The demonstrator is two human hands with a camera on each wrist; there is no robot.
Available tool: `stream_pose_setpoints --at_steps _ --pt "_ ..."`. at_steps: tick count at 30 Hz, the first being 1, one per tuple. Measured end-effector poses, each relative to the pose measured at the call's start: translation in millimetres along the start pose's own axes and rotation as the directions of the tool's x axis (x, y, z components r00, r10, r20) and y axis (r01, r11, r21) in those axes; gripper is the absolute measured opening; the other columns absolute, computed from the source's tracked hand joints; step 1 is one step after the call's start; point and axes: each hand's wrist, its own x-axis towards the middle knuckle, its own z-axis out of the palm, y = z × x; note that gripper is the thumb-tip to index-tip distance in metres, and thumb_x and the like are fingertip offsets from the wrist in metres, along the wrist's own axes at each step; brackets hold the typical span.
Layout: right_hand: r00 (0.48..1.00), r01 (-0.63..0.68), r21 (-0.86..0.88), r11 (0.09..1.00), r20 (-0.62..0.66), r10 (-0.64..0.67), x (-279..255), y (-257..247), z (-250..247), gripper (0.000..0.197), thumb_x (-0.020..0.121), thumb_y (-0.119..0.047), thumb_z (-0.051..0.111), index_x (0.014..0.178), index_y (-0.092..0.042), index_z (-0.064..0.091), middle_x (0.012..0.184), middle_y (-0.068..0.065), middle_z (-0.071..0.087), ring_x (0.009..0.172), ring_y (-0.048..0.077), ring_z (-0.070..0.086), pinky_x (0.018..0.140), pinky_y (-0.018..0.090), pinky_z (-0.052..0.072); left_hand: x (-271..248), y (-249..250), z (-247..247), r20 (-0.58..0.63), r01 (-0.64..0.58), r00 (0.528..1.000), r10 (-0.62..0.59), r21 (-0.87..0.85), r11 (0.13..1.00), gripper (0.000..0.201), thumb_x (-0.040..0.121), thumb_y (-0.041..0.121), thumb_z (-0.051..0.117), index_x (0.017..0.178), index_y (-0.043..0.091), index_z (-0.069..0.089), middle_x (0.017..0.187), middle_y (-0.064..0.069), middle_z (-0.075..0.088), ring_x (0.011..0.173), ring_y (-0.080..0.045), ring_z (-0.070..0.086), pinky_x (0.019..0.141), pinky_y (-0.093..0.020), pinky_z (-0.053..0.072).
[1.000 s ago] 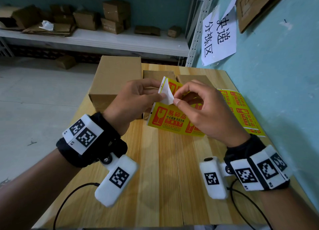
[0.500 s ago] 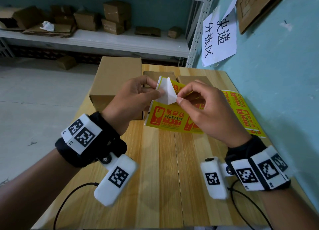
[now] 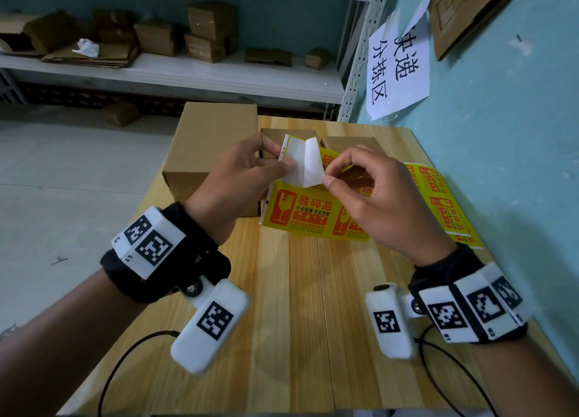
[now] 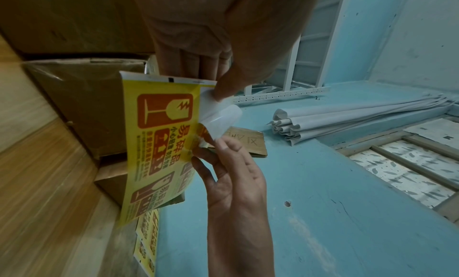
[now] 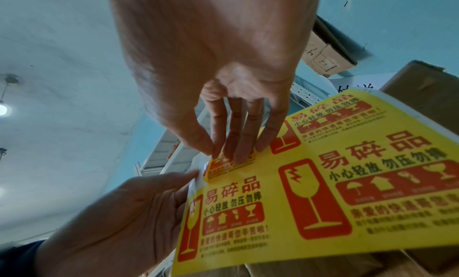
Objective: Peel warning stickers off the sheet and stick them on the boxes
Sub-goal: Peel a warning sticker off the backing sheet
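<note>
Far to the left of the left hand (image 3: 238, 178): grey floor, and beyond it a white shelf (image 3: 188, 75) loaded with flattened cardboard and small cartons.

Just behind and to the left of that hand's fingers (image 3: 272, 148): a large box (image 3: 213, 147), closed, standing on the wooden tabletop (image 3: 313, 322) and blocking the floor behind it.

Left hand itself: thumb and forefinger closed in a pinch on the upper left corner of the sticker sheet (image 3: 297, 219), holding it lifted and tilted above the tabletop. In the left wrist view the thumb presses on the bare white liner at the sheet's edge, with the other fingers behind the sheet.

Between the two sets of fingers: one warning sticker (image 3: 313, 166), partly peeled, curled back with its white underside up and its far part attached to the sheet.

Directly behind the fingers and partly hidden by sheet and hands: two small boxes (image 3: 282, 133), side by side and touching the large one.

Right hand (image 3: 385, 203): thumb and forefinger pinched shut on the sticker's loose corner, the remaining fingers (image 5: 248, 139) curled down and resting on the sheet's yellow printed face.

Right of those fingers, flat on the tabletop along the teal wall: a second strip of yellow stickers (image 3: 445, 203), its near left part covered by the right hand.

Above and to the right, taped to the wall: a white paper sign (image 3: 398, 69) with handwritten characters, and a cardboard piece (image 3: 463, 12) further up.
</note>
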Motion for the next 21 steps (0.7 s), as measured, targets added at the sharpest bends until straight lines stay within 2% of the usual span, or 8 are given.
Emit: stream_pose_setpoints --at_steps 9,14,21 --pt "1.000 0.001 -0.008 1.000 0.005 -0.001 -0.3 -0.6 -0.2 0.006 0.092 -0.012 0.068 0.086 -0.013 0.067 0.088 -0.005 0.064 0.081 0.007 0.063 0.072 0.012 0.049 0.3 1.3 -1.4 -0.007 -0.001 1.000 0.001 0.000 1.000 0.015 0.095 0.015 0.059 0.082 0.018 0.051 0.084 -0.011 0.070 0.075 -0.022 0.070 0.065 -0.028 0.056" --pt "1.000 -0.009 -0.002 1.000 -0.003 0.009 0.1 0.3 -0.6 0.006 0.092 -0.012 0.068 0.087 -0.012 0.067 0.088 -0.004 0.065 0.080 0.007 0.064 0.073 0.011 0.048 -0.3 2.7 -2.3 -0.010 0.000 1.000 0.000 -0.021 1.000 0.016 0.093 0.012 0.061 0.082 0.017 0.051 0.087 -0.015 0.070 0.073 -0.021 0.071 0.060 -0.024 0.056" --pt "1.000 -0.006 -0.006 1.000 -0.005 0.006 0.2 1.5 -1.4 0.005 0.092 -0.013 0.068 0.088 -0.012 0.067 0.088 -0.004 0.065 0.081 0.008 0.064 0.074 0.014 0.049 -0.7 3.3 -3.4 -0.007 0.002 1.000 -0.002 -0.031 1.000 0.014 0.093 0.013 0.061 0.085 0.016 0.050 0.085 -0.011 0.072 0.073 -0.019 0.072 0.062 -0.024 0.057"
